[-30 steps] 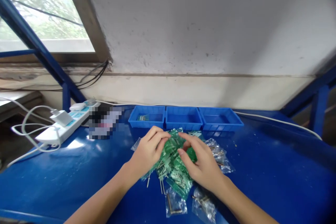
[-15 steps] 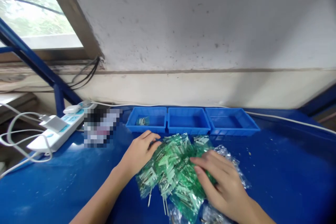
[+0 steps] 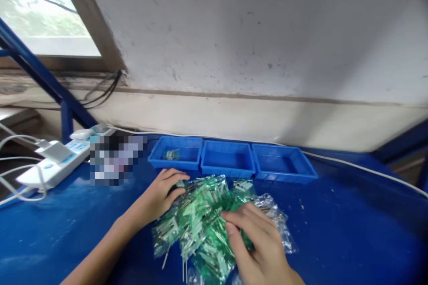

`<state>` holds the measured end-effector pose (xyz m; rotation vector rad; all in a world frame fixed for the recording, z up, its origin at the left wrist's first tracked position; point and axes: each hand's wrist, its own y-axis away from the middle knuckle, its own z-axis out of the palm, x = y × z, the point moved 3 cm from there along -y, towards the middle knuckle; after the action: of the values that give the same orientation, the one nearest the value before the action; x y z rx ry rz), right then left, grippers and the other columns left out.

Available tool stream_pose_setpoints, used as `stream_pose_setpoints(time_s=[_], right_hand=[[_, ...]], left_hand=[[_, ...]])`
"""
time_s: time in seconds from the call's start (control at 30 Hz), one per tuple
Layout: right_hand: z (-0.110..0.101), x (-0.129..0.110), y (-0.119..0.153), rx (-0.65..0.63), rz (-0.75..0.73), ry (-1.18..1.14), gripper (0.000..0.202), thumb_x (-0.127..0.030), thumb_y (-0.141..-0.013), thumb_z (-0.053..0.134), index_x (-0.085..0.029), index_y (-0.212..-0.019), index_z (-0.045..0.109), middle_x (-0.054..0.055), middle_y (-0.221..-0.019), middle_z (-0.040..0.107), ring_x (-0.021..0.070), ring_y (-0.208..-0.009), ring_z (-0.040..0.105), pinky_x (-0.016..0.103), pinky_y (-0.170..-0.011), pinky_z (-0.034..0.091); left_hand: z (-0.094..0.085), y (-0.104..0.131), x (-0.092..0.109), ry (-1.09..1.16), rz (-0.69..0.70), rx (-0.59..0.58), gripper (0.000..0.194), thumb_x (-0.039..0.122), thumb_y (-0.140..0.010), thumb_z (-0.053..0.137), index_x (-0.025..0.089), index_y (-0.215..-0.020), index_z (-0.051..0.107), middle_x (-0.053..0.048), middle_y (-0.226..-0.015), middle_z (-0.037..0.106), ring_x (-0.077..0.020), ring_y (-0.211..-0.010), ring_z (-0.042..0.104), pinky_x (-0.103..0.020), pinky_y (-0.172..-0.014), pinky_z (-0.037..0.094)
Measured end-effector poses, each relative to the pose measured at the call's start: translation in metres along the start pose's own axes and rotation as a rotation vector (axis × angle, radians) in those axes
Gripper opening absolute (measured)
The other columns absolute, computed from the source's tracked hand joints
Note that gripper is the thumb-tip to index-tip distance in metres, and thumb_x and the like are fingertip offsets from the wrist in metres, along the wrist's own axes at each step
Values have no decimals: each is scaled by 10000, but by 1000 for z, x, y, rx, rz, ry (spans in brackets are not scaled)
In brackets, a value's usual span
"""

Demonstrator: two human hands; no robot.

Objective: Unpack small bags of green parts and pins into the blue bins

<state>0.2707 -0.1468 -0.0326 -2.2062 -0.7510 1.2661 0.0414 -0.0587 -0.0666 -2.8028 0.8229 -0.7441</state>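
Note:
A heap of small green-tinted clear plastic bags, filled with pale strips and thin metal pieces, lies in front of me. My left hand rests at the heap's left rear edge, thumb and fingers apart around a bag corner. Over the right part, my right hand has its thumb and index finger pinched at a green plastic bag; the other fingers are curled. Colourless plastic bags with metal pieces lie partly behind the right hand. Several thin white sticks poke out at the front.
Three blue trays stand in a row behind the heap: the left tray holds one small bag, beside the middle tray and right tray. A white power strip with chargers and cables lies at the left. A wall rises behind the blue table.
The view has shifted, so the trays and heap appear further left. My right thumb and index finger stay pinched at the heap; my left hand remains at its left edge.

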Motion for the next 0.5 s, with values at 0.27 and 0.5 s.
stream_pose_setpoints(time_s=[0.27, 0.5], right_hand=[[-1, 6, -1, -68, 147, -44, 240, -170, -835, 507, -183, -1067, 570, 22, -719, 603, 158, -658, 552, 321, -591, 442], [13, 5, -30, -61, 312, -240, 104, -189, -829, 505, -210, -913, 563, -15, -709, 573, 117, -594, 507, 265, -523, 424]], left_hand=[[-14, -5, 48, 32, 154, 342, 207, 138, -862, 539, 225, -1035, 615, -62, -1102, 605, -221, -1103, 550, -403, -941, 472], [14, 7, 101, 311, 481, 485, 436, -86, -762, 458, 224, -1055, 549, -58, -1403, 147, -299, -1325, 332, -450, -1033, 426]])
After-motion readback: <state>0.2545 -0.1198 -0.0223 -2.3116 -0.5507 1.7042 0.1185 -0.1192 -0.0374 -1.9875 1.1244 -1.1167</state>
